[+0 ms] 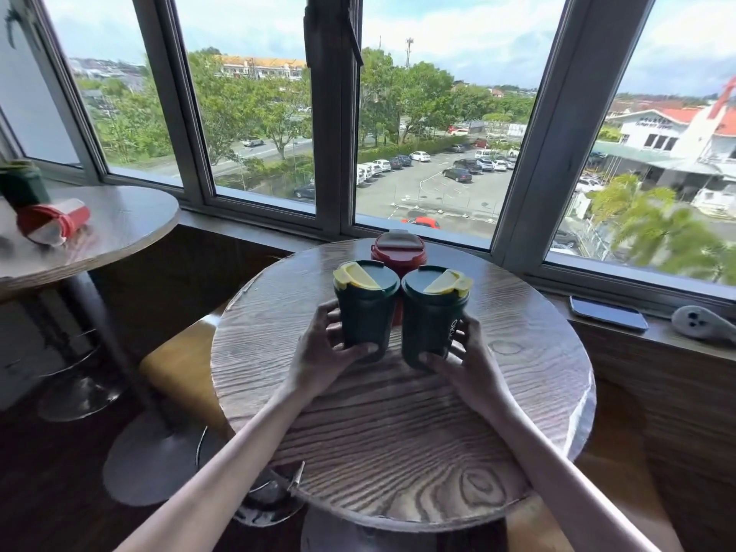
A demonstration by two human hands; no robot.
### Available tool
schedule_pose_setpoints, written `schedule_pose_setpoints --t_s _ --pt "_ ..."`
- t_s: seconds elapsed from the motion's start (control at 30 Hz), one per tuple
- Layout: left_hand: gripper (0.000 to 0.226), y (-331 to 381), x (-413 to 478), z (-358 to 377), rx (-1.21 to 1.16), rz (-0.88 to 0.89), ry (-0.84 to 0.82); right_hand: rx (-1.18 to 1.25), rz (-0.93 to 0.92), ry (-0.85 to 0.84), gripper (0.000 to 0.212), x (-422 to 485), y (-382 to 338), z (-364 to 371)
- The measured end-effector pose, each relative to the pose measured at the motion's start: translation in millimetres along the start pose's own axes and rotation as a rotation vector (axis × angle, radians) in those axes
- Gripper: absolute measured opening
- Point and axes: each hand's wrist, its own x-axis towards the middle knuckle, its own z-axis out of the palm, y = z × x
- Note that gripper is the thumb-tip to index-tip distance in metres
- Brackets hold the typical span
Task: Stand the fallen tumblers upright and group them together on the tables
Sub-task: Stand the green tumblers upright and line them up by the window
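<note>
While both hands (330, 352) (464, 358) clasp green tumblers (364, 308) (432, 316), they half-hide the red tumbler (398, 253)

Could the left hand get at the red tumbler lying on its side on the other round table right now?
Probably not: the left hand is wrapped around a dark green tumbler, and the fallen red tumbler lies well off to the left.

Both bare forearms reach forward and converge toward the middle. The left hand (324, 352) curls with thumb in front and fingers wrapped behind; the right hand (464, 354) mirrors it, fingers spread and bent, wrists held low.
</note>
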Motion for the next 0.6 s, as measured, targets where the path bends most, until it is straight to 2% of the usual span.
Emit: schedule_pose_setpoints --t_s 0.27,0.43,0.6 --pt "0.082 3.4 -1.0 1.3 0.030 0.039 -0.019 -0.025 -0.012 0.018 0.088 -2.7 -1.4 -1.9" --pt "0.073 4.9 -1.6 0.4 0.034 0.023 -0.008 -0.011 -0.013 0.011 0.079 -1.4 -0.9 -0.8" --pt "0.075 6.9 -2.0 1.9 0.059 0.033 0.014 0.019 -0.002 0.012 0.076 0.4 1.3 0.3"
